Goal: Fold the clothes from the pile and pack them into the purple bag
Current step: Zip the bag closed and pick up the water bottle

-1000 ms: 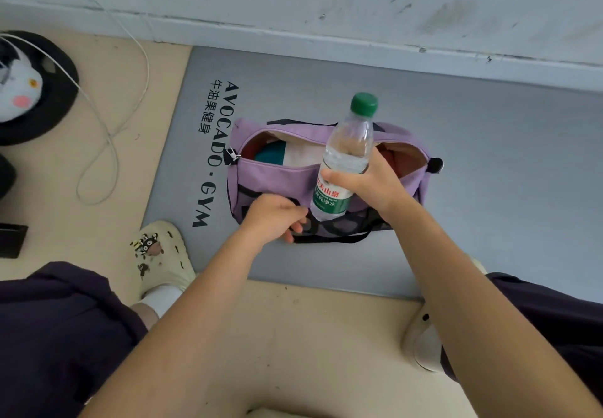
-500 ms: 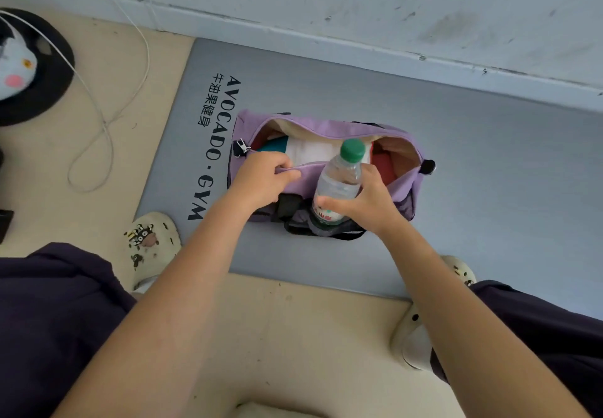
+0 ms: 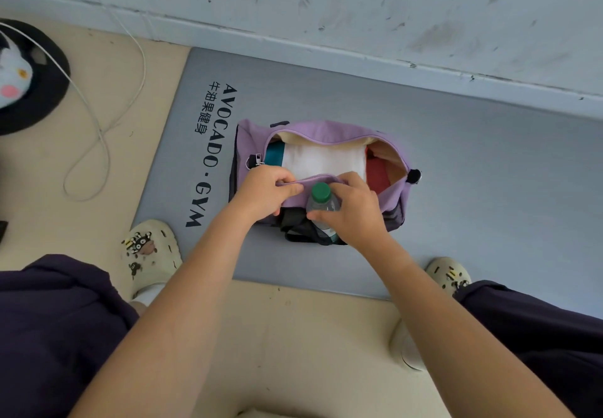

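1. While the left hand [image 3: 266,191] pinches the near lip of the purple bag [image 3: 326,130] and pulls it toward me, I read this as the tail end of packing: folded clothes already lie inside, and a bottle is going into the outer pocket.
2. My right hand [image 3: 354,212] is wrapped around the water bottle [image 3: 321,200], fingers curled on its body just below the green cap [image 3: 320,191]; the bottle stands upright, its lower part sunk into the dark mesh pocket [image 3: 300,227] under those fingers.
3. Left fingers are clenched on the fabric edge, thumb on top, right beside the cap.
4. Beyond both sets of fingertips the bag mouth gapes open on the grey mat [image 3: 456,163]. I count three folded pieces showing inside: one teal [image 3: 273,153], one white [image 3: 323,158], one red [image 3: 378,174]. Anything beneath them is hidden.
5. Other counts: one bag, one bottle, one cap, two hands, two cream clogs [image 3: 151,251], one to the outside of each wrist. No loose pile of clothes is in view.
6. Next, I judge, the bottle needs a steady downward push until it seats, with the left hand keeping the lip out of its way; then the zip [image 3: 256,160], just past my left knuckles, wants drawing across.
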`<move>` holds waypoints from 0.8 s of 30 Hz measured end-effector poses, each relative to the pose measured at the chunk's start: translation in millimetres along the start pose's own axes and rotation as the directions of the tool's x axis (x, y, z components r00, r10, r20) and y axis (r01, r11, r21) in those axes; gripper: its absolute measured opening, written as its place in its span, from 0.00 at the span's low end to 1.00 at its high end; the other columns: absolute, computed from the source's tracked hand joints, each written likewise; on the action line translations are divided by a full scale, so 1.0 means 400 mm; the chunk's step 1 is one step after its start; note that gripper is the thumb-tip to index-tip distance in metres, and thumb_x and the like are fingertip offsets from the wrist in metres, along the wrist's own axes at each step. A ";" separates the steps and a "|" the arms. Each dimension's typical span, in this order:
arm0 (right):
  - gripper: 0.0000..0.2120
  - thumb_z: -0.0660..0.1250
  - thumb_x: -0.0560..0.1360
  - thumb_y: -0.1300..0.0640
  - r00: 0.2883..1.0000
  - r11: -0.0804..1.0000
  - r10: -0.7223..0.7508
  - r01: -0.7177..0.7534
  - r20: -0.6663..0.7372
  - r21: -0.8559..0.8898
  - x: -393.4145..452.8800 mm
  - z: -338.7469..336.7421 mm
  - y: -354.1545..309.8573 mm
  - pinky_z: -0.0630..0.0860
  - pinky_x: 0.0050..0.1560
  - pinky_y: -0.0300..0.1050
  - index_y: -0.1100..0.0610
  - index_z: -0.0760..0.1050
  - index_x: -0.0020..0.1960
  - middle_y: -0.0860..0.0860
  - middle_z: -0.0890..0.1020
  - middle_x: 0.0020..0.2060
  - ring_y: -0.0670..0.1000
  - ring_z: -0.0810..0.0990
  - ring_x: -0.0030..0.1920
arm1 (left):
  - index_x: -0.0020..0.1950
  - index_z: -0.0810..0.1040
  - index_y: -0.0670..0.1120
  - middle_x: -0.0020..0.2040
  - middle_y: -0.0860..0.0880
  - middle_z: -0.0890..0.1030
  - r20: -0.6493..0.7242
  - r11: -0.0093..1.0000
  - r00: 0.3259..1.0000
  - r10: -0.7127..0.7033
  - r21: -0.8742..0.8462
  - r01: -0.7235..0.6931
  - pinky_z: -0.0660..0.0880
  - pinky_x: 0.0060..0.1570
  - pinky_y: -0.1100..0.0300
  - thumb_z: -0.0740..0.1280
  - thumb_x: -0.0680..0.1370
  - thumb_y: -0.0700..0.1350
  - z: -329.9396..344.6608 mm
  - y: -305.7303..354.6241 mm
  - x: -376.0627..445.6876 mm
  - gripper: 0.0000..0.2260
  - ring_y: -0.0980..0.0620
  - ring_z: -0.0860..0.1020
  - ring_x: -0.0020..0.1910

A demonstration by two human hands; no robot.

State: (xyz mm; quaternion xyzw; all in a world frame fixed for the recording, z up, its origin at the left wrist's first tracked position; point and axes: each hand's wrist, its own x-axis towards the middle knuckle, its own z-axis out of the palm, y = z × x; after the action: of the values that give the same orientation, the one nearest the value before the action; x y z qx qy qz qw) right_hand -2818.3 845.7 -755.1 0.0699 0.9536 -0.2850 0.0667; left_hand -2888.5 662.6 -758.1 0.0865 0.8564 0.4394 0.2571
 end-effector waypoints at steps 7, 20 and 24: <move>0.27 0.80 0.64 0.45 0.988 0.971 0.157 -0.152 -0.012 0.184 -0.055 0.005 0.023 0.71 0.62 0.45 0.51 0.80 0.59 0.47 0.68 0.56 0.46 0.71 0.56 | 0.43 0.82 0.48 0.22 0.50 0.76 0.036 0.998 0.999 -0.028 -0.051 0.030 0.68 0.26 0.70 0.71 0.77 0.47 -0.005 -0.018 0.002 0.05 0.56 0.73 0.22; 0.25 0.75 0.66 0.41 0.999 0.999 0.033 -0.032 0.017 -0.022 -0.037 -0.019 -0.036 0.69 0.59 0.50 0.51 0.74 0.57 0.46 0.72 0.54 0.48 0.73 0.56 | 0.59 0.79 0.48 0.48 0.51 0.77 -0.403 0.969 0.881 -0.247 -0.126 0.214 0.68 0.36 0.63 0.74 0.72 0.58 -0.059 -0.111 0.018 0.20 0.52 0.75 0.45; 0.21 0.74 0.71 0.47 0.999 0.993 -0.015 0.019 -0.034 0.115 0.030 -0.019 -0.120 0.72 0.58 0.48 0.56 0.74 0.59 0.48 0.77 0.55 0.49 0.75 0.55 | 0.58 0.82 0.50 0.44 0.54 0.80 -0.365 0.940 0.879 -0.306 -0.263 0.218 0.67 0.35 0.67 0.72 0.74 0.57 -0.041 -0.126 0.044 0.17 0.53 0.77 0.45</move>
State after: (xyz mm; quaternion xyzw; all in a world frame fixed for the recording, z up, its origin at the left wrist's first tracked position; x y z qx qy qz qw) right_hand -2839.1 811.4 -725.1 0.0704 0.9372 -0.3387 0.0442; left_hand -2908.0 627.2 -796.7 -0.1509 0.8421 0.4981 0.1416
